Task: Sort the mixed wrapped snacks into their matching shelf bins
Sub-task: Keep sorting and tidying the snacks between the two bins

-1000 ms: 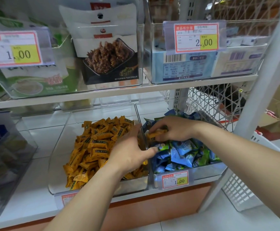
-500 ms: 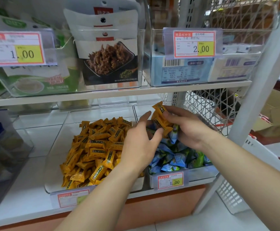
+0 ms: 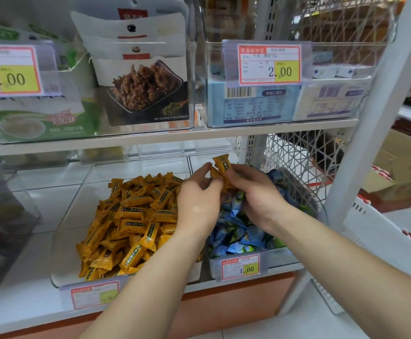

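Note:
Two clear bins stand side by side on the lower shelf. The left bin (image 3: 72, 216) is heaped with orange wrapped snacks (image 3: 131, 216). The right bin (image 3: 280, 259) holds blue and green wrapped snacks (image 3: 238, 231). My right hand (image 3: 256, 192) grips a few orange wrapped snacks (image 3: 220, 165) above the divide between the bins. My left hand (image 3: 197, 204) is right beside it, fingers raised and touching those same orange snacks.
The upper shelf (image 3: 175, 138) carries clear bins of bagged snacks (image 3: 141, 81) and boxed goods (image 3: 260, 104) with price tags. A white upright post (image 3: 370, 118) stands at the right, a white basket (image 3: 383, 241) and cardboard boxes (image 3: 405, 167) beyond it. Another clear bin (image 3: 1, 223) sits far left.
My right hand has lifted out of the blue bin with orange snacks in it. My left hand has risen from the orange bin's edge to meet it.

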Motion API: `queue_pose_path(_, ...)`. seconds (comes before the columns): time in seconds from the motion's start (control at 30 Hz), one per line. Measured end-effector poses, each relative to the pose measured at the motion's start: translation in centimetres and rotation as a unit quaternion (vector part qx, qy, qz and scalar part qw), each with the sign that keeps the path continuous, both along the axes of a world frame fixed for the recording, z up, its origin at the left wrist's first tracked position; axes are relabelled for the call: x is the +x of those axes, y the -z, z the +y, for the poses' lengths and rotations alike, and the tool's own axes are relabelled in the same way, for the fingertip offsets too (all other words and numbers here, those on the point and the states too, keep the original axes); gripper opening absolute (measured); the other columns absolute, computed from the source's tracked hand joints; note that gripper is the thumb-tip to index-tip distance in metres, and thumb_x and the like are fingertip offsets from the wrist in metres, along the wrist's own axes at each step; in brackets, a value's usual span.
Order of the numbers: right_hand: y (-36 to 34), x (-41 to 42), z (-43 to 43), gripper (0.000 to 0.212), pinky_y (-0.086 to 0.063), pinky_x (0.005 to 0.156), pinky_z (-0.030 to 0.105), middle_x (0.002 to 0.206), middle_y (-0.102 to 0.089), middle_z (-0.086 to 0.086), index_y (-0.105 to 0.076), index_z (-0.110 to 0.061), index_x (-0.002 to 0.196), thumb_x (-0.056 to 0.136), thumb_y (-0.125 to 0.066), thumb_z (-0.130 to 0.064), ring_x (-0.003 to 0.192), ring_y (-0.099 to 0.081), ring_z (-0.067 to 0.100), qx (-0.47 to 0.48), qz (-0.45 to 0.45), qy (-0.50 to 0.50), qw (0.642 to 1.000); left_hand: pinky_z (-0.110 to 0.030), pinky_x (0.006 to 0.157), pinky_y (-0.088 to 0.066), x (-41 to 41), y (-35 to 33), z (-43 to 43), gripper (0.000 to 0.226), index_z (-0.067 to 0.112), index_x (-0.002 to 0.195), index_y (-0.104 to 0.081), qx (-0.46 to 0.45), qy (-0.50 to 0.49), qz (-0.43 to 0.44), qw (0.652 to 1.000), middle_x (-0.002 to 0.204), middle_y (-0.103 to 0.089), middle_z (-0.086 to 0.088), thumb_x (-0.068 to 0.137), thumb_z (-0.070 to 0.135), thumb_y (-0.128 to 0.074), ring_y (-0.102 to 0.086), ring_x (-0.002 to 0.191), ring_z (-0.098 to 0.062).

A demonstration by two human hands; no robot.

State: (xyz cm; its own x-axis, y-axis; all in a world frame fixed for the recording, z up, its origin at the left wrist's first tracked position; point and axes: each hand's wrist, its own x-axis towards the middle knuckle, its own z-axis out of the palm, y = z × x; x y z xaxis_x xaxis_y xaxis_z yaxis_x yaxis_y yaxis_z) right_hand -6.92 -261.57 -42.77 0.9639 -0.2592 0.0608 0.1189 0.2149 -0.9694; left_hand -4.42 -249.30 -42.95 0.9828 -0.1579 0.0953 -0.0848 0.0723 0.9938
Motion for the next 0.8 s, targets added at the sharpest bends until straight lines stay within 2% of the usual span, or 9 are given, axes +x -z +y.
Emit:
queue_pose_path(0.07,0.1,-0.1,0.0,0.023,-0.049,0.102,0.054,0.110,-0.072,0.023,-0.069,-0.003,0.115,0.096,-0.061,-0.013,0.109,-0.066,0.040,-0.009,-0.006,0.016,1.000,-0.035,0.085,-0.060,-0.3,-0.3,-0.3,0.047,0.027,0.129,-0.062,-0.030,0.004,0.016,0.999,0.102,-0.075,-0.001,0.085,0.039,-0.069,-0.073,0.092,-0.014)
queue_pose_path(0.13,0.2,-0.1,-0.1,0.025,-0.049,0.102,0.056,0.108,-0.072,0.022,-0.070,-0.006,0.115,0.092,-0.068,-0.013,0.106,-0.068,0.038,-0.029,-0.006,0.022,0.999,-0.030,0.073,-0.061,-0.5,-0.5,-0.6,0.035,0.026,0.120,-0.063,-0.066,0.005,0.030,0.997,0.087,-0.076,0.004,0.087,0.036,-0.072,-0.074,0.083,-0.012)
queue_pose_path(0.2,0.1,-0.2,-0.1,0.032,-0.052,0.099,0.052,0.107,-0.073,0.018,-0.071,-0.011,0.115,0.084,-0.078,-0.016,0.105,-0.069,0.034,-0.057,-0.006,0.031,0.998,-0.023,0.062,-0.058,-0.6,-0.6,-0.8,0.024,0.026,0.112,-0.061,-0.100,0.004,0.043,0.994,0.077,-0.074,0.013,0.090,0.027,-0.071,-0.074,0.075,-0.010)
queue_pose_path(0.27,0.1,-0.3,-0.2,0.037,-0.057,0.091,0.040,0.105,-0.074,0.010,-0.073,-0.018,0.111,0.076,-0.085,-0.021,0.105,-0.070,0.026,-0.077,-0.012,0.050,0.996,-0.020,0.057,-0.056,-0.5,-0.8,-0.6,0.021,0.029,0.106,-0.059,-0.130,0.003,0.058,0.990,0.070,-0.073,0.013,0.091,0.019,-0.069,-0.073,0.070,-0.006)
queue_pose_path(0.37,-0.1,-0.5,-0.5,0.041,-0.057,0.078,0.022,0.101,-0.076,-0.002,-0.073,-0.025,0.109,0.071,-0.088,-0.029,0.097,-0.071,0.009,-0.123,-0.028,0.059,0.990,-0.022,0.059,-0.056,-0.5,-1.1,-0.1,0.028,0.024,0.116,-0.059,-0.149,0.004,0.073,0.986,0.082,-0.072,0.004,0.091,0.015,-0.069,-0.073,0.073,-0.008)
queue_pose_path(0.5,-0.3,-0.6,-0.9,0.045,-0.057,0.086,0.023,0.107,-0.076,-0.005,-0.071,-0.019,0.116,0.074,-0.087,-0.013,0.101,-0.070,0.006,-0.181,-0.048,0.039,0.981,-0.024,0.065,-0.058,-0.3,-1.4,0.9,0.035,0.019,0.122,-0.059,-0.152,0.013,0.067,0.986,0.101,-0.071,-0.008,0.090,0.015,-0.071,-0.075,0.080,-0.015)
queue_pose_path(0.67,-0.7,-0.7,-0.4,0.053,-0.048,0.104,0.026,0.124,-0.070,0.000,-0.064,-0.011,0.131,0.081,-0.080,-0.005,0.116,-0.064,0.005,-0.271,-0.055,-0.033,0.961,-0.029,0.067,-0.059,0.7,-1.8,2.9,0.034,0.017,0.117,-0.063,-0.137,0.008,0.054,0.989,0.099,-0.074,-0.012,0.085,0.013,-0.076,-0.075,0.084,-0.024)
queue_pose_path(0.73,-1.1,-0.6,-0.3,0.050,-0.046,0.102,0.021,0.121,-0.071,-0.002,-0.065,-0.013,0.131,0.083,-0.078,-0.009,0.114,-0.064,0.002,-0.326,-0.062,-0.052,0.942,-0.031,0.069,-0.060,1.0,-2.1,3.7,0.034,0.018,0.114,-0.065,-0.116,0.013,0.041,0.992,0.097,-0.075,-0.012,0.083,0.014,-0.079,-0.075,0.086,-0.025)
queue_pose_path(0.8,-1.6,-0.5,-0.8,0.042,-0.045,0.092,0.009,0.110,-0.073,-0.011,-0.067,-0.022,0.124,0.084,-0.078,-0.016,0.103,-0.065,-0.006,-0.402,-0.064,-0.048,0.912,-0.027,0.065,-0.059,1.3,-2.2,4.6,0.034,0.020,0.111,-0.066,-0.079,0.011,0.013,0.997,0.090,-0.075,-0.007,0.081,0.014,-0.080,-0.075,0.080,-0.020)
